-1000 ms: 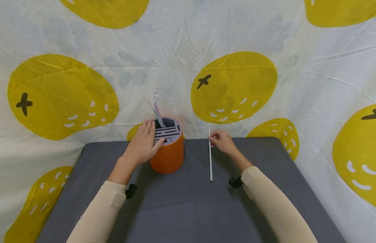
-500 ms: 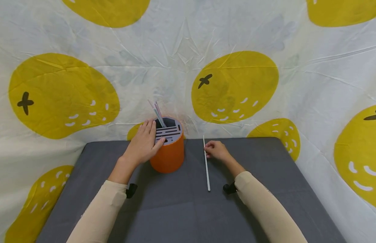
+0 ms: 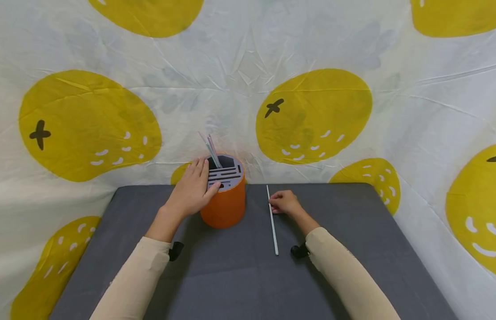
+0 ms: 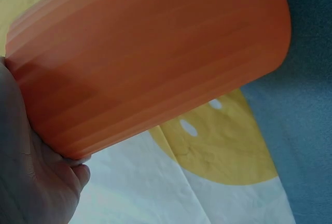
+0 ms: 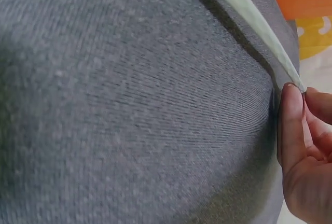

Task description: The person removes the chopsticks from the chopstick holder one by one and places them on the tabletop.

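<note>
In the head view an orange round knife block (image 3: 223, 209) with a grey slotted top stands near the table's back edge. Several thin pale straws (image 3: 212, 151) poke up from its rear opening. My left hand (image 3: 190, 186) rests on the block's left rim with fingers straight and thumb across the top. To the right of the block, my right hand (image 3: 285, 202) pinches a thin white straw (image 3: 273, 226) between thumb and fingertips. The straw points front to back, low over the table. The right wrist view shows the pinched spot (image 5: 301, 86) closely.
A dark grey cloth covers the table (image 3: 231, 284). Behind it hangs a white curtain (image 3: 215, 58) printed with large yellow fruit, close to the table's back edge. Small black wrist cameras (image 3: 176, 251) sit under both forearms.
My right hand has moved left and nearer to me with the white straw, then slowed. The left hand has stayed on the knife block. The head view has shifted slightly.
</note>
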A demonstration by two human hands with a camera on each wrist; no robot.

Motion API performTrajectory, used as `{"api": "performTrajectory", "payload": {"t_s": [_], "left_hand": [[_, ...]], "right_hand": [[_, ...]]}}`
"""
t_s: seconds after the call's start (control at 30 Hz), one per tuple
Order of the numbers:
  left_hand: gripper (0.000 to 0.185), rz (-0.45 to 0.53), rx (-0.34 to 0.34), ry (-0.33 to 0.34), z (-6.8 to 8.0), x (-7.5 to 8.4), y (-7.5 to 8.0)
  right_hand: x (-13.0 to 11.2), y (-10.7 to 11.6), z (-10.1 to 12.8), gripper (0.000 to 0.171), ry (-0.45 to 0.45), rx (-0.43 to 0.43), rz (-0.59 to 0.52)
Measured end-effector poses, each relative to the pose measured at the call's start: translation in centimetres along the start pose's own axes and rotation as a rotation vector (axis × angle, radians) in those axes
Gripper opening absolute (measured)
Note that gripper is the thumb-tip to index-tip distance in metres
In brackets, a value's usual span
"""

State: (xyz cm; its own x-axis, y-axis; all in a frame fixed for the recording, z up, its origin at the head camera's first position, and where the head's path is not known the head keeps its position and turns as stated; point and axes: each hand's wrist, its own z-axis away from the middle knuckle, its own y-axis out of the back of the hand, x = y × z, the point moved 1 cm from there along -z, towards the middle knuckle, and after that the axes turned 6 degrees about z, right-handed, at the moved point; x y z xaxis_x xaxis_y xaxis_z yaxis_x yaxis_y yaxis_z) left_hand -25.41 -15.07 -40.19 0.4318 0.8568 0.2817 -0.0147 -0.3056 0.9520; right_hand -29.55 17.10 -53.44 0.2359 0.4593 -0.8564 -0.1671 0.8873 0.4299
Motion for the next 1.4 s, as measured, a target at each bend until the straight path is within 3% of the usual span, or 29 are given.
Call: {"api": "performTrajectory", "payload": {"t_s": [0.3,0.8,1.17,1.4], "left_hand": [[0.083,-0.008,0.009,0.005,-0.09,-0.04,-0.17],[0.084,0.005,0.014,0.007,0.02,-0.19,-0.10],[0.083,0.006,0.017,0.001,-0.01,-0.10,-0.20],[0.083,0.010,0.018,0.000,-0.03,-0.24,-0.22]], "right_hand": [[0.02,-0.28,-0.01,0.019,-0.033,0.035,-0.002],[-0.29,-0.89,-0.51,0.009,-0.048,0.053,0.126],[0.05,-0.79,-0.26,0.011,0.015,0.050,0.115],[-0.49,-0.08,-0.05,0.014,0.111,0.068,0.180]]}}
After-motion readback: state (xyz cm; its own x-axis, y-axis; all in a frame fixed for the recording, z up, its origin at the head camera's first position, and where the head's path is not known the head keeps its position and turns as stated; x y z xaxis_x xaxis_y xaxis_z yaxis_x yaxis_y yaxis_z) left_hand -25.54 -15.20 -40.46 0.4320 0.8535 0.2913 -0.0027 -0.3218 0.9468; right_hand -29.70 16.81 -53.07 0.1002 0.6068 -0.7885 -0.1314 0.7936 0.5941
